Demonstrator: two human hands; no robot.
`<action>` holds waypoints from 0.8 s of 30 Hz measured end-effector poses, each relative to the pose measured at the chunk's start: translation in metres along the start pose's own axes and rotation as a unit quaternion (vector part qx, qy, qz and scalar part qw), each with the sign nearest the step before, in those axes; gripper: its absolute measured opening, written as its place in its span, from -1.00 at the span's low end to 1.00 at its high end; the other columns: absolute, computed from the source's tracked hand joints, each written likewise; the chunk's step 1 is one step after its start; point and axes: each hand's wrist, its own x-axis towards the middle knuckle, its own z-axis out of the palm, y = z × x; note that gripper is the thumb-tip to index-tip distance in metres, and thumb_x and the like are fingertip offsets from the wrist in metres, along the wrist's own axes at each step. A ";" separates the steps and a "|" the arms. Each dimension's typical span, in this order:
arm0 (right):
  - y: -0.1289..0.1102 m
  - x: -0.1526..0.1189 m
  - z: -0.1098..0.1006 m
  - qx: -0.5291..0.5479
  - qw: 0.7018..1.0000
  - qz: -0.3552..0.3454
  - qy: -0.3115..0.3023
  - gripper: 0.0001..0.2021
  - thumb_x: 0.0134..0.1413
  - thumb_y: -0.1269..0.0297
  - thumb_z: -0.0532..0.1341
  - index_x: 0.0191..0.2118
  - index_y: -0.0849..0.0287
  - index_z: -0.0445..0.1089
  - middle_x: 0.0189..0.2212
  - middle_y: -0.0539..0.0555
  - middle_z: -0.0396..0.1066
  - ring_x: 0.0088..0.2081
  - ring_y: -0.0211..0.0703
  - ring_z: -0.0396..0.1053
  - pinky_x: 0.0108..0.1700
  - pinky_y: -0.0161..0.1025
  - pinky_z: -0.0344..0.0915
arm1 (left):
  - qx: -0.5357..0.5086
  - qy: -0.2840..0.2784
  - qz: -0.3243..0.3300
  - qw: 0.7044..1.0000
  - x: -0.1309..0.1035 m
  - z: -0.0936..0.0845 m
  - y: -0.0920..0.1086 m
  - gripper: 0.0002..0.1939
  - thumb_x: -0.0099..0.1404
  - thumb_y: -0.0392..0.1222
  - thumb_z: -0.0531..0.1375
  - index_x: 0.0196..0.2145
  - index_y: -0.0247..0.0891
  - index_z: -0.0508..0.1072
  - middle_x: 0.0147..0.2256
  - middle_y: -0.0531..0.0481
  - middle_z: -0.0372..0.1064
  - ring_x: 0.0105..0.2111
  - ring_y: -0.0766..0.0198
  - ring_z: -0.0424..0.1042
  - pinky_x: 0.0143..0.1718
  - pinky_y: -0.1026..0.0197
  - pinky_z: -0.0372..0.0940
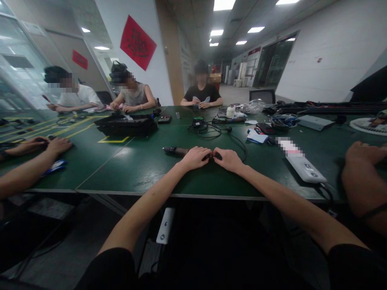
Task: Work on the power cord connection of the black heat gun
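Observation:
My left hand (196,158) is closed, fingers curled and thumb pressed in, over the green table. Close against it, my right hand (229,159) is also closed, its fingers bent toward the left ones. A small dark piece (211,156) shows between the fingertips of both hands; its kind is mostly hidden. Just left of my left hand lies a dark cylindrical tool (175,150) with a narrow tip and a brownish body, partly covered by the hand. Behind my hands, a black cable (208,128) lies coiled and curves down beside my right hand.
A black tray (127,125) stands at the back left. White power bank (306,169) with a cable lies on the right; another white one (165,226) hangs below the edge. Mixed parts and a plastic bag (255,106) fill the back right. Other people sit around the table (145,177).

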 end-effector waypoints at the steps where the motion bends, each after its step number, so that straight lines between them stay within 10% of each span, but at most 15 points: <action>1: 0.000 0.000 0.000 -0.001 1.000 0.000 0.000 -0.83 0.36 0.14 0.18 -0.04 0.02 0.41 -0.23 0.05 0.59 -0.23 -0.02 0.50 -0.27 -0.25 0.12 | 0.000 -0.002 -0.001 1.000 0.000 0.000 0.000 -0.81 0.47 -0.12 0.15 0.01 -0.12 0.40 -0.10 -0.03 0.52 -0.06 0.11 0.50 -0.01 0.07 0.24; 24: 0.000 0.000 0.002 -0.001 1.000 0.007 0.002 -0.82 0.35 0.13 0.18 -0.04 0.02 0.42 -0.23 0.05 0.59 -0.23 -0.02 0.50 -0.26 -0.24 0.12 | 0.009 -0.006 -0.012 1.000 0.001 0.001 -0.001 -0.82 0.45 -0.13 0.17 -0.02 -0.14 0.40 -0.16 -0.03 0.51 -0.10 0.10 0.49 -0.02 0.08 0.23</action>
